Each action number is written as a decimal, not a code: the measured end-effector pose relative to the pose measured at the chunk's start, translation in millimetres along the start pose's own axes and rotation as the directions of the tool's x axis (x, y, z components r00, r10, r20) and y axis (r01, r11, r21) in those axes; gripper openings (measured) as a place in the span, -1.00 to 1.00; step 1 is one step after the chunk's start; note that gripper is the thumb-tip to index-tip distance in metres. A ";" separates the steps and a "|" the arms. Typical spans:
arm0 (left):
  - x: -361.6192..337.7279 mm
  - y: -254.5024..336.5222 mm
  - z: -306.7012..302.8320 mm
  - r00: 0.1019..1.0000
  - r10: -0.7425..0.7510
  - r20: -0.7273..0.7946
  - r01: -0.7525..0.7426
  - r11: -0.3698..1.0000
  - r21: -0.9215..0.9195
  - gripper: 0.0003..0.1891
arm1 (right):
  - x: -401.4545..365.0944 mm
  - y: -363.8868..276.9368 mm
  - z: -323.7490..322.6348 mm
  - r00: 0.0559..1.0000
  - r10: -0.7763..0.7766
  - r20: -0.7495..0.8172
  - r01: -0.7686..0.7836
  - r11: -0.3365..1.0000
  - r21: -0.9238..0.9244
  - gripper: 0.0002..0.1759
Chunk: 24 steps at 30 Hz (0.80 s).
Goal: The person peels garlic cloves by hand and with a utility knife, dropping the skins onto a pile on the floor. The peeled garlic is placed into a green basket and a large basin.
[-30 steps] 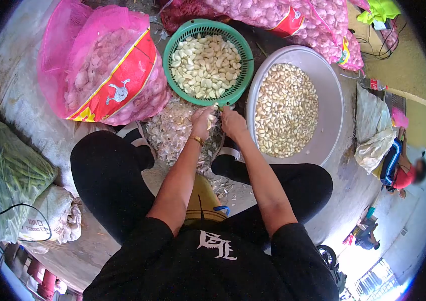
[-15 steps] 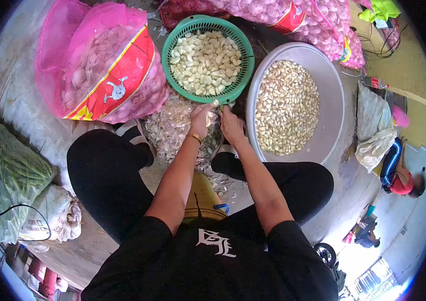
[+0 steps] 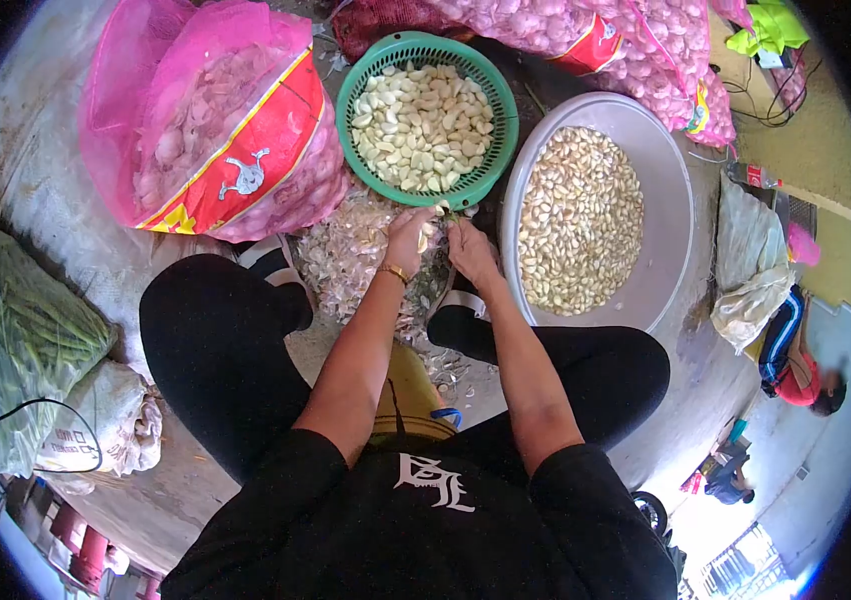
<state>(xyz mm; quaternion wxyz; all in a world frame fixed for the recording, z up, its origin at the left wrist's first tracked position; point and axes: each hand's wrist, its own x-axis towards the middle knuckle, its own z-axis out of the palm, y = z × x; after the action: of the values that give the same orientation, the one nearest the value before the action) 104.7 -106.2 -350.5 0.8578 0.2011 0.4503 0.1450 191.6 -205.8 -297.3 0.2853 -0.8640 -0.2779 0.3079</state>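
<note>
My left hand (image 3: 405, 243), with a bracelet at the wrist, is closed around pale garlic cloves (image 3: 428, 236). One clove shows at its fingertips. Close beside it, my right hand (image 3: 471, 252) has its fingers curled together; whatever they grip is hidden. Just beyond both hands stands a green plastic basket (image 3: 507, 118) of peeled garlic cloves (image 3: 423, 125). To the right is a large pale basin (image 3: 667, 215) holding many cloves (image 3: 581, 220) with skins partly on. Loose garlic skins (image 3: 345, 250) lie in a heap below my hands.
A pink mesh sack of garlic (image 3: 235, 130) stands at the left, and more garlic sacks (image 3: 645, 60) lie at the back. Plastic bags of green vegetables (image 3: 30, 340) sit far left. My bent legs flank the skins. Two people (image 3: 800, 360) are off to the right.
The view has shifted slightly, so the basket and basin appear a little to the right. My hands stay close together, with the right fingertips drawn nearer to the left hand's clove.
</note>
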 end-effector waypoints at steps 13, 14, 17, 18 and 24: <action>-5.3 12.7 -3.0 0.971 -0.216 0.101 0.231 0.960 -0.160 -0.83 | 15.2 16.6 9.6 0.995 0.084 -0.062 -0.073 0.985 0.159 -0.70; -5.8 14.2 -2.0 0.971 -0.215 0.102 0.229 0.960 -0.161 -0.83 | 18.3 17.4 7.4 0.995 0.082 -0.062 -0.071 0.985 0.158 -0.70; -7.9 13.5 -0.1 0.977 -0.210 0.047 0.215 0.962 -0.170 -0.82 | 20.3 -5.5 -10.3 0.998 0.016 -0.068 -0.008 0.992 0.122 -0.70; -7.6 12.6 1.2 0.974 -0.224 0.028 0.226 0.958 -0.178 -0.82 | 20.5 -10.8 -12.4 0.991 -0.016 -0.135 0.033 0.992 0.120 -0.70; -5.6 13.2 -7.7 0.965 -0.251 0.079 0.262 0.945 -0.197 -0.79 | 26.9 -6.7 -7.8 0.987 0.134 -0.085 -0.100 0.942 0.320 -0.63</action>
<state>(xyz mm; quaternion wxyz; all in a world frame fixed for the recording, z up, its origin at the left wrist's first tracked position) 94.4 -95.3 -344.2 0.8970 0.0549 0.4325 0.0727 212.5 -186.1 -297.9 0.4148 -0.8375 -0.1579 0.3187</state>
